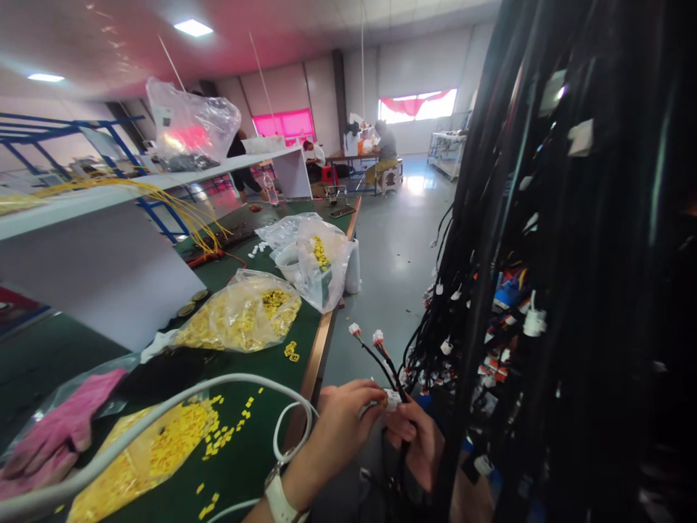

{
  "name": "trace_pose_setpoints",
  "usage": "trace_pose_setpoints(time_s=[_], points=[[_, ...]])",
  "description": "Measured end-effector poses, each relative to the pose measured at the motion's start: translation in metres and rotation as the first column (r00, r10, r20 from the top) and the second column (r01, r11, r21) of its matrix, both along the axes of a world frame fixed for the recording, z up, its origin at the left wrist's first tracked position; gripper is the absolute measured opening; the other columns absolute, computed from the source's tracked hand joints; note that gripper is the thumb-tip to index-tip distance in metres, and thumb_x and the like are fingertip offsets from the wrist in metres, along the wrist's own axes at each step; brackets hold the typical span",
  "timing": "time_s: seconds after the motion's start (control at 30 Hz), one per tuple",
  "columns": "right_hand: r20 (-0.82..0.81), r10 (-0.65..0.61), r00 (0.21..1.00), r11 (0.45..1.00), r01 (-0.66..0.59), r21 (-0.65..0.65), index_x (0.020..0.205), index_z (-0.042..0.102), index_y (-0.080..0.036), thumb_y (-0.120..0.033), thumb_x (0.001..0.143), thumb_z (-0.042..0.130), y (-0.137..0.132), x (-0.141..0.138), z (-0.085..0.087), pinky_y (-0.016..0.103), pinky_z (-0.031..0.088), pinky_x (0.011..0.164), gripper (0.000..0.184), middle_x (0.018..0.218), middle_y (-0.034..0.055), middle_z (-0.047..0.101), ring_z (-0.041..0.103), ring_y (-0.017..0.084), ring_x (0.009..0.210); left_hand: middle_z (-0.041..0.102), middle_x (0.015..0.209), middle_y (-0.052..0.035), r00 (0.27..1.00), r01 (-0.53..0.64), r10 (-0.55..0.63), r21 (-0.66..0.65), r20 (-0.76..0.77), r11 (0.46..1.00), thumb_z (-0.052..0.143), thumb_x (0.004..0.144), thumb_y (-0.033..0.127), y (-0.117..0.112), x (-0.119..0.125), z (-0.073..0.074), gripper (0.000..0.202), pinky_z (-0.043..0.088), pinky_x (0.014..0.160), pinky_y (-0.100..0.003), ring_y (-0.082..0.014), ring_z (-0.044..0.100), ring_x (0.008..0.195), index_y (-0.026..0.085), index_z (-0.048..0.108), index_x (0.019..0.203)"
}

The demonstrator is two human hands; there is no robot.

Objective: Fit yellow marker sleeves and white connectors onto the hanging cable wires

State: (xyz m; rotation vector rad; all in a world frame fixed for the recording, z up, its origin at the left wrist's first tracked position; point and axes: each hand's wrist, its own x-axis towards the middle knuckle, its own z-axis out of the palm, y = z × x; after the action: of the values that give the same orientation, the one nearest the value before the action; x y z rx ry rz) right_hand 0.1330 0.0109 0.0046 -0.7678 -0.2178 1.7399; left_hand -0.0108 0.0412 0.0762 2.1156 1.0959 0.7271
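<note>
A green worktop [255,465] carried three bags of yellow tags. Just right of its edge, left hand [340,428] and right hand [422,443] fingers pinched one white connector [390,398]; two wire ends rose above it.

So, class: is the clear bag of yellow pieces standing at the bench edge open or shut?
Cannot tell for sure: the bag stands upright on the bench, yellow pieces inside, but its crumpled top hides any opening.

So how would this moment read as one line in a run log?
left hand: pinching white connector | right hand: gripping black wires | bench: loose yellow clips
</note>
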Motion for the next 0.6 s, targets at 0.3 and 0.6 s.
trace_pose_setpoints(time_s=[0.3, 0.6], points=[[-0.059, 0.045, 0.997, 0.997, -0.041, 0.06, 0.061, 0.06, -0.017, -0.024, 0.06, 0.071, -0.0014, 0.0009, -0.0028, 0.023, 0.022, 0.046, 0.013, 0.046, -0.0104, 0.026, 0.013, 0.008, 0.048, 0.073, 0.087, -0.0016, 0.991, -0.124, 0.13, -0.221, 0.015, 0.967, 0.069, 0.072, 0.016, 0.0015, 0.0006, 0.0013, 0.024, 0.05, 0.074, -0.024, -0.0163, 0.066, 0.078, 0.021, 0.071, 0.095], [-0.019, 0.005, 1.0, 1.0, -0.005, 0.019, 0.055, 0.057, -0.017, -0.024, 0.057, 0.07, -0.0028, 0.0005, -0.0046, 0.023, 0.025, 0.046, 0.014, 0.046, -0.0097, 0.028, 0.018, 0.008, 0.046, 0.072, 0.085, -0.0026, 0.973, -0.083, 0.138, -0.274, 0.186, 0.958, 0.069, 0.072, 0.015, 0.002, -0.0005, -0.0037, 0.017, 0.051, 0.073, -0.023, -0.0152, 0.066, 0.077, 0.019, 0.071, 0.088]])
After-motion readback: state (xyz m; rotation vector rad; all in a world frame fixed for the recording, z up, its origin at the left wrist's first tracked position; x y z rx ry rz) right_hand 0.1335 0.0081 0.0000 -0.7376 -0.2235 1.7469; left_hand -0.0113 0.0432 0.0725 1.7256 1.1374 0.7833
